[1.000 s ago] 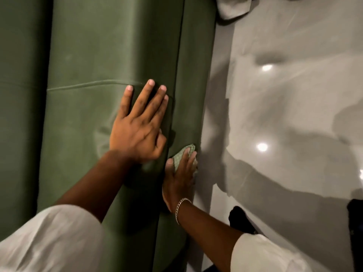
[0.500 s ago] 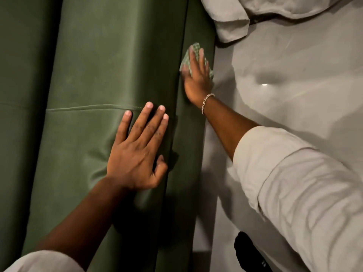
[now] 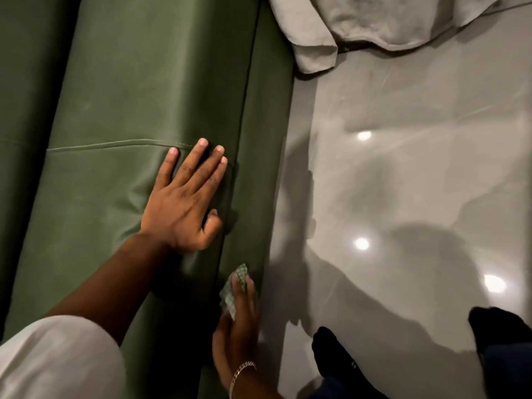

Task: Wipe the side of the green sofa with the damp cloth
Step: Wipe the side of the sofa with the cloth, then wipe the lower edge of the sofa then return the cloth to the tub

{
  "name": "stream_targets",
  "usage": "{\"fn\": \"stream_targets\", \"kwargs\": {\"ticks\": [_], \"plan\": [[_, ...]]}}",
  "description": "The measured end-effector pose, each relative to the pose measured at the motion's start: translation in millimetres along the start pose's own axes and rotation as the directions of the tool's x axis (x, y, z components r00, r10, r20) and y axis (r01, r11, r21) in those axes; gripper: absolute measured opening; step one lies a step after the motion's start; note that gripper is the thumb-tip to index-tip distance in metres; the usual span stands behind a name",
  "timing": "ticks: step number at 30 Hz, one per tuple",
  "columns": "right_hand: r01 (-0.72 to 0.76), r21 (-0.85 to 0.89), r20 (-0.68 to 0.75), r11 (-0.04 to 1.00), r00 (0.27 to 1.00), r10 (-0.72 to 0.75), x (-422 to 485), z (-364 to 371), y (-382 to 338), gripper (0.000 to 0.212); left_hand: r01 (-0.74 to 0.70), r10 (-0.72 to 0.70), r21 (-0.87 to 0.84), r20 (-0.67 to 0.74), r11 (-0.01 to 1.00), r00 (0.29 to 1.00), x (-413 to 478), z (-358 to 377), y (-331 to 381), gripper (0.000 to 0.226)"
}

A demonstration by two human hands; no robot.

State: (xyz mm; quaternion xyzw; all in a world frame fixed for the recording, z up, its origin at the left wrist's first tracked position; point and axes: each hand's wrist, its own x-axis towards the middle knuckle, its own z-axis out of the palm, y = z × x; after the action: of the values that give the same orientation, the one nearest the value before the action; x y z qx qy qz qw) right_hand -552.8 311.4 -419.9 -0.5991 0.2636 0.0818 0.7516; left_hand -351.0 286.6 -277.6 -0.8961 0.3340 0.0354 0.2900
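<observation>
Nearest the camera, low against the sofa's side panel, the right hand (image 3: 237, 321) presses the damp cloth (image 3: 234, 292) flat under closed fingers; half a second ago it was far up the panel, so one stroke has swept back down its length, and wiping looks well underway. Further up, the left hand (image 3: 184, 203) lies open and spread, holding nothing, bracing the green sofa (image 3: 144, 82), whose long axis runs away toward the grey fabric (image 3: 374, 21).

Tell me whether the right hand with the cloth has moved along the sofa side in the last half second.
Yes. The right hand pressing the cloth came back down the sofa side toward the person, away from the grey fabric lying on the floor.
</observation>
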Motion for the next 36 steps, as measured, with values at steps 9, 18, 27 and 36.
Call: {"fn": "stream_targets", "kwargs": {"ticks": [9, 18, 27, 36], "plan": [[0.187, 0.298, -0.043, 0.936, 0.982, -0.183, 161.9, -81.3, -148.1, 0.069, 0.128, -0.183, -0.341, -0.135, 0.931, 0.974, 21.2, -11.2, 2.8, 0.057], [0.536, 0.519, 0.190, 0.666, 0.688, -0.701, 269.2, -105.0, -394.7, 0.082, -0.160, -0.360, -0.720, 0.132, -0.675, 0.924, 189.8, -153.1, -69.6, 0.039], [0.546, 0.111, -0.151, 0.830, 0.835, -0.529, 349.6, -198.7, -611.5, 0.063, -0.227, -0.290, -0.329, 0.159, -0.917, 0.944, 336.0, -260.0, -134.4, 0.052], [0.204, -0.236, -0.267, 0.950, 0.927, -0.265, 482.2, -233.8, -626.7, 0.021, -0.050, -0.242, -0.331, 0.568, -0.942, 0.787, 458.3, -234.0, -135.7, 0.047]]}}
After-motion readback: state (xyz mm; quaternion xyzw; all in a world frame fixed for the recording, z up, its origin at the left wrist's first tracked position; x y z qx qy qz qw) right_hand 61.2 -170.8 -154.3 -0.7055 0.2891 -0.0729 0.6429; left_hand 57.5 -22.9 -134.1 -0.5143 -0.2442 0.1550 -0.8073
